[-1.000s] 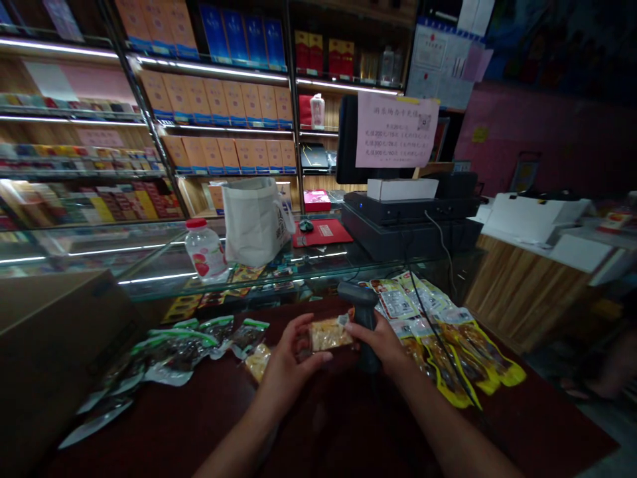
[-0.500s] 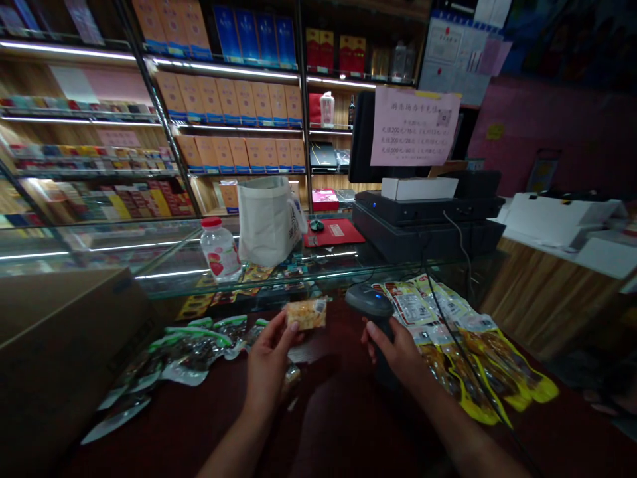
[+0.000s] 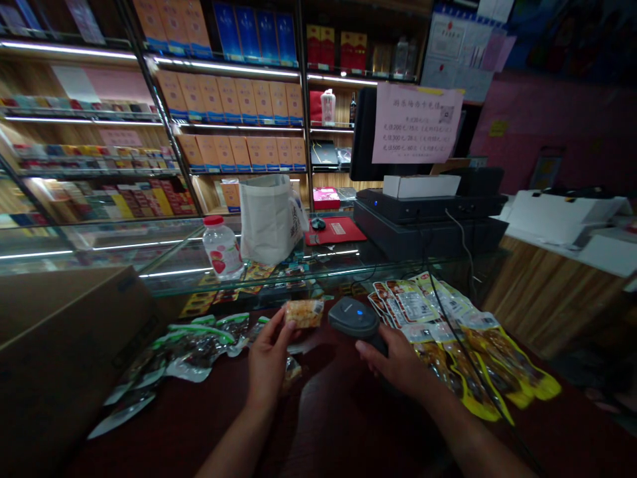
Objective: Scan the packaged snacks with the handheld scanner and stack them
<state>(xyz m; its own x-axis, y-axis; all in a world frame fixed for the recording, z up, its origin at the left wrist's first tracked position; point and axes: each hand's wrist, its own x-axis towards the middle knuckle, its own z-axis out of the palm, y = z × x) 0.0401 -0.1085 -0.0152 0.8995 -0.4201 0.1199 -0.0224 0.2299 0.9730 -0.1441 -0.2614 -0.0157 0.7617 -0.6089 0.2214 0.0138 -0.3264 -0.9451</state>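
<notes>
Left hand [image 3: 267, 358], mid-frame just left of center: thumb and fingers pinched closed on the left end of a snack pack [image 3: 304, 314], lifted above the tabletop [image 3: 338, 431]. Right hand [image 3: 401, 358], right of center: fingers wrapped around the handle of a scanner [image 3: 354, 320], blue light on top, head aimed left at the pack. Pack and scanner near each other, gap between, not touching.

Second pack [image 3: 292, 372] on the tabletop behind the left wrist, partly hidden. Green-edged bags [image 3: 194, 352] in a loose overlapping row, left of center. Open carton [image 3: 64, 358] at lower left edge. Yellow-edged packs [image 3: 488, 362] lie at right, white-labeled packs [image 3: 415, 302] just above them in frame; black cable [image 3: 460, 345] crosses over both.

Glass case [image 3: 169, 265] behind: red-capped bottle [image 3: 222, 252] upright, white bag [image 3: 269, 222] standing just right of it, then red pad [image 3: 343, 230] with mouse [image 3: 318, 224] on its left part. Upper right of center: monitor [image 3: 365, 139] with pink sign [image 3: 417, 123] on it, above a black cash drawer [image 3: 428, 229]. Upper left: shelves with orange boxes [image 3: 231, 99] and blue boxes [image 3: 253, 33].
</notes>
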